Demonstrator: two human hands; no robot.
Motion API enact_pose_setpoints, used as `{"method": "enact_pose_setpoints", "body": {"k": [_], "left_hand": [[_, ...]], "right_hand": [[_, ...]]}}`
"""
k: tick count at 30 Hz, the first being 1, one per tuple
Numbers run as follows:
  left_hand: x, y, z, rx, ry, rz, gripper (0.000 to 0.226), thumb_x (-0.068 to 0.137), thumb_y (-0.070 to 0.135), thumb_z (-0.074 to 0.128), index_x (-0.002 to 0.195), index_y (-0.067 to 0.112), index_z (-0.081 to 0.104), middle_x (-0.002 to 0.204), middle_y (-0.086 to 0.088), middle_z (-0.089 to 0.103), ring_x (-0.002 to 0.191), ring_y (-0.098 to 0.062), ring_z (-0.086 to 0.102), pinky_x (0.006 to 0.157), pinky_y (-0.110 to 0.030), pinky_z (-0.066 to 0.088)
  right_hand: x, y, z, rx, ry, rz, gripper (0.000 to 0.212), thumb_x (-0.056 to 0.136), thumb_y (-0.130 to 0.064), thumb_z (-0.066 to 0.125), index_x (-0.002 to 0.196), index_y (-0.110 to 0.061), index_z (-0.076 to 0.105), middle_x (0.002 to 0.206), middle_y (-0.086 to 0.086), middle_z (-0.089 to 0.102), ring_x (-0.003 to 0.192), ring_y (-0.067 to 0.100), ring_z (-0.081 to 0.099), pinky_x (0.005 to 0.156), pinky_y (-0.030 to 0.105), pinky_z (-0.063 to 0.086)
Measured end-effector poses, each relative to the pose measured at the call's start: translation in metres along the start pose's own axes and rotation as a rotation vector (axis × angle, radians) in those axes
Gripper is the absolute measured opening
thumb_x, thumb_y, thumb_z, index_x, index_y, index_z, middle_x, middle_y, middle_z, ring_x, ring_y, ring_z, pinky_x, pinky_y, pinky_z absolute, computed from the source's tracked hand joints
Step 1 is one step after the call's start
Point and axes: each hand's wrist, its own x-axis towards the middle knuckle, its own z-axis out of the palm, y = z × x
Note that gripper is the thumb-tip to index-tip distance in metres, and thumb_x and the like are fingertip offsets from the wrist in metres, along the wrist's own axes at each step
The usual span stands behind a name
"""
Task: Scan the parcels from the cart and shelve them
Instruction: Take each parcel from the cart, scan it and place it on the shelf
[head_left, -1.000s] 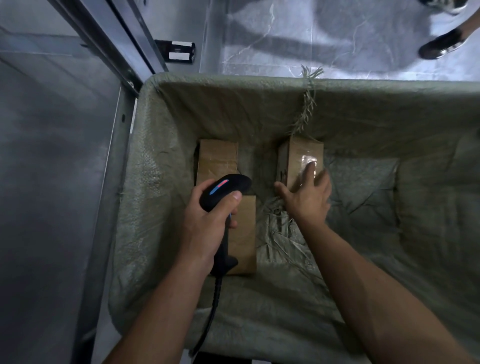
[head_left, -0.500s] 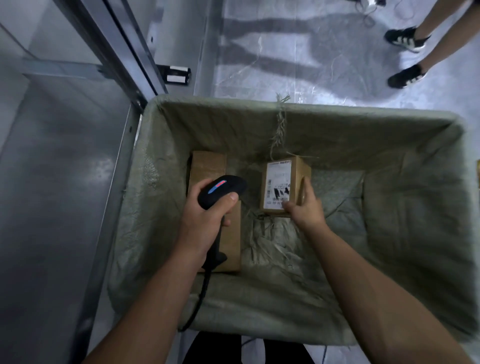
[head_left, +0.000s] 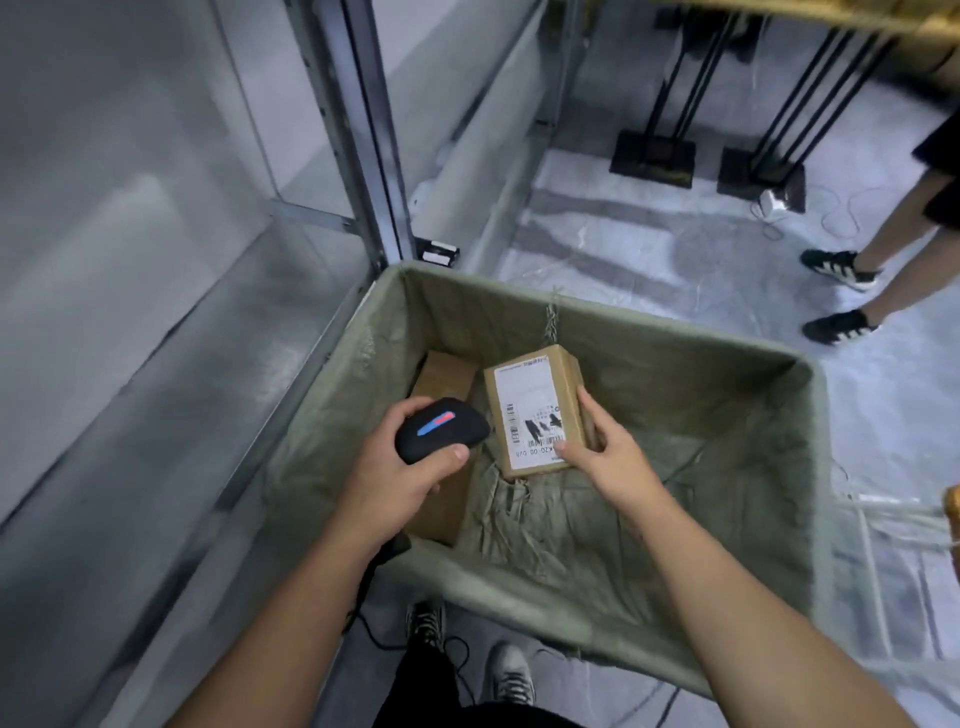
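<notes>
Inside a cart (head_left: 623, 318) lined with green woven sacking, parked against a grey metal shelf rack (head_left: 363, 130), two cardboard parcels are in view. The person's right hand (head_left: 608, 460) has its grip closed on one parcel (head_left: 567, 375), thumb on the lower edge of its single white label (head_left: 524, 400) and fingers wrapped along the right side. The box is held tilted within the cart, label and barcodes facing up. The left hand (head_left: 395, 486) has its grip closed around one black scanner (head_left: 441, 428), marked on top with a red-and-blue stripe. The scanner's head sits just beside the held parcel's left edge without touching it. One dark cable (head_left: 374, 626) trails from below that hand toward the floor. The second parcel (head_left: 447, 371) lies flat on the cart's bottom at the left, partly hidden under the scanner and left hand. The wearer's own two shoes (head_left: 511, 670) show below the cart's near rim. At right, another person's two legs end in two black-and-white sneakers (head_left: 836, 265). Two black stand bases (head_left: 652, 156) rest on the pale floor beyond.
</notes>
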Motion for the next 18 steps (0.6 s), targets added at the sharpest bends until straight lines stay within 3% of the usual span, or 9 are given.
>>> {"method": "enact_pose_setpoints", "body": {"k": [3,6,8,11,13,18], "left_hand": [[-0.024,0.001,-0.003,0.050,0.021,0.057,0.064,0.056,0.046,0.083,0.117,0.040,0.061,0.102,0.012,0.072,0.077,-0.004,0.066,0.078,-0.036,0.057],[-0.045,0.003,-0.009,0.101,0.025,0.108,0.063,0.056,0.047,0.082,0.115,0.044,0.060,0.103,0.018,0.072,0.087,-0.004,0.069,0.083,-0.032,0.057],[-0.058,0.006,-0.014,0.129,0.026,0.135,0.061,0.059,0.040,0.083,0.114,0.043,0.059,0.104,0.019,0.072,0.092,0.001,0.068,0.084,-0.021,0.053],[-0.075,0.011,-0.023,0.151,0.040,0.160,0.057,0.061,0.036,0.081,0.113,0.045,0.057,0.101,0.025,0.070,0.089,0.008,0.066,0.078,-0.009,0.047],[-0.086,0.012,-0.031,0.175,0.064,0.167,0.059,0.060,0.041,0.081,0.113,0.048,0.055,0.103,0.030,0.068,0.092,0.007,0.066,0.077,-0.008,0.047],[-0.112,0.010,-0.054,0.197,0.128,0.185,0.063,0.056,0.054,0.078,0.115,0.051,0.054,0.105,0.033,0.066,0.096,0.005,0.066,0.080,-0.013,0.049]], "right_hand": [[-0.009,-0.039,-0.018,-0.170,-0.090,-0.089,0.079,0.061,-0.059,0.079,0.125,-0.080,0.036,0.145,-0.002,0.049,0.128,0.017,0.053,0.113,0.044,0.041],[-0.011,-0.074,-0.028,-0.297,-0.171,-0.191,0.080,0.069,-0.051,0.082,0.134,-0.070,0.039,0.144,-0.002,0.047,0.128,0.017,0.051,0.114,0.041,0.038],[-0.012,-0.094,-0.031,-0.365,-0.214,-0.269,0.078,0.063,-0.058,0.079,0.126,-0.077,0.038,0.146,-0.002,0.047,0.130,0.018,0.051,0.114,0.041,0.039],[-0.018,-0.120,-0.029,-0.479,-0.263,-0.352,0.081,0.079,-0.039,0.080,0.144,-0.059,0.037,0.146,0.003,0.045,0.134,0.021,0.046,0.114,0.036,0.035],[-0.021,-0.133,-0.023,-0.537,-0.274,-0.391,0.081,0.083,-0.035,0.078,0.149,-0.053,0.034,0.145,0.003,0.045,0.132,0.022,0.046,0.113,0.038,0.035],[-0.036,-0.154,-0.001,-0.605,-0.326,-0.430,0.083,0.083,-0.041,0.076,0.149,-0.059,0.028,0.147,0.001,0.044,0.129,0.021,0.048,0.113,0.045,0.037]]}}
